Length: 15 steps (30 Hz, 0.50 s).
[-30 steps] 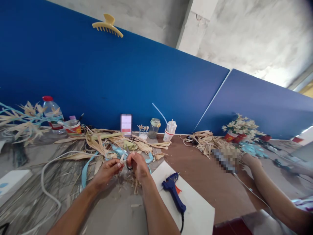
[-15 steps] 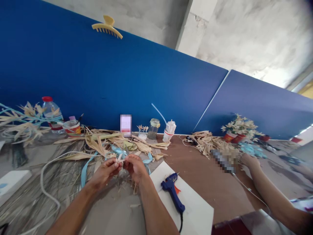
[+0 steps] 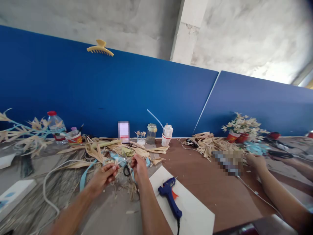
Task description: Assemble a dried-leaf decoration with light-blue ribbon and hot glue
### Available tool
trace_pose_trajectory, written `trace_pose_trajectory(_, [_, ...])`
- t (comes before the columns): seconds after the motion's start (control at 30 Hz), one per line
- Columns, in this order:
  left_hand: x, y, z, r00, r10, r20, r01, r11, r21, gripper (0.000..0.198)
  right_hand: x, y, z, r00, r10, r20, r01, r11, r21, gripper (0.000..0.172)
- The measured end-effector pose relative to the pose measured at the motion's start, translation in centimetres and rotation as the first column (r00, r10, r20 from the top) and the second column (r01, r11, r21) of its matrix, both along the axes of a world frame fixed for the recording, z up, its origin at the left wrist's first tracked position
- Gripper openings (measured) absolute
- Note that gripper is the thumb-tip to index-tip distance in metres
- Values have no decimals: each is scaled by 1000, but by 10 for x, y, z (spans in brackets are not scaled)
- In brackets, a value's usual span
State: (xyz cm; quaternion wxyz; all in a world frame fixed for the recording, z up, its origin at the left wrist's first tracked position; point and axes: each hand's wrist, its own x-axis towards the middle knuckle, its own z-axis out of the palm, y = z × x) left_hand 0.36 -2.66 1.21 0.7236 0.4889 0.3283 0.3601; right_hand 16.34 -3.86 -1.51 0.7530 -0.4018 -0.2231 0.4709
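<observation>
My left hand (image 3: 105, 177) is closed in a pinch over the table's near middle; a small pale bit seems to show at the fingertips, too small to name. My right hand (image 3: 140, 168) has its fingers curled together a short way to the right, and what they hold, if anything, is hidden. Between the hands lies a pair of scissors with a black handle (image 3: 126, 170). Just beyond are dry corn husks (image 3: 100, 151) and light blue strips (image 3: 117, 158). A blue glue gun (image 3: 170, 195) rests on a white board (image 3: 193, 209), right of my right forearm.
Along the blue partition (image 3: 110, 91) stand a bottle (image 3: 56, 127), a phone (image 3: 123, 132) with blurred screen, a glass jar (image 3: 151, 133) and a white cup (image 3: 166, 140). Another person's hand (image 3: 256, 161) works at right near a husk pile (image 3: 210, 143) and potted flowers (image 3: 242, 129). A white cable (image 3: 45, 186) loops at left.
My hands have moved apart from the pale piece they both pinched, uncovering the black scissors handle. The view has tilted. The other person's second hand now shows at the right with a dark tool.
</observation>
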Motion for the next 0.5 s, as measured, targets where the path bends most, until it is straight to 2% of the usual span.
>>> trace_pose_trajectory(0.17, [-35, -25, 26, 998, 66, 11, -64, 990, -127, 29, 4, 3, 2, 971, -68, 228, 79, 996, -37, 23])
trace_pose_trajectory(0.23, [-52, -39, 32, 994, 105, -43, -111, 976, -185, 29, 4, 0, 6, 964, -69, 257, 80, 996, -32, 20])
trace_pose_trajectory(0.3, [-64, -51, 32, 983, 157, -97, -175, 958, -227, 32, 4, -5, 10, 919, -71, 388, 102, 993, -60, 14])
trace_pose_trajectory(0.33, [-67, -56, 30, 974, 199, -111, -219, 951, -217, 34, 4, -9, 11, 848, -60, 527, 134, 986, -103, 12])
trace_pose_trajectory(0.37, [-68, -58, 28, 967, 222, -123, -243, 949, -201, 36, 3, -12, 13, 722, -21, 692, 182, 970, -160, 11])
trace_pose_trajectory(0.43, [-63, -60, 20, 964, 218, -150, -236, 964, -122, 39, 2, -19, 13, 342, 158, 926, 306, 913, -269, 16])
trace_pose_trajectory(0.47, [-58, -60, 16, 962, 215, -168, -229, 971, -67, 41, 2, -22, 13, 169, 261, 950, 357, 883, -306, 19])
trace_pose_trajectory(0.5, [-52, -58, 12, 957, 221, -186, -227, 974, -9, 42, 1, -24, 12, 59, 344, 937, 381, 860, -340, 22])
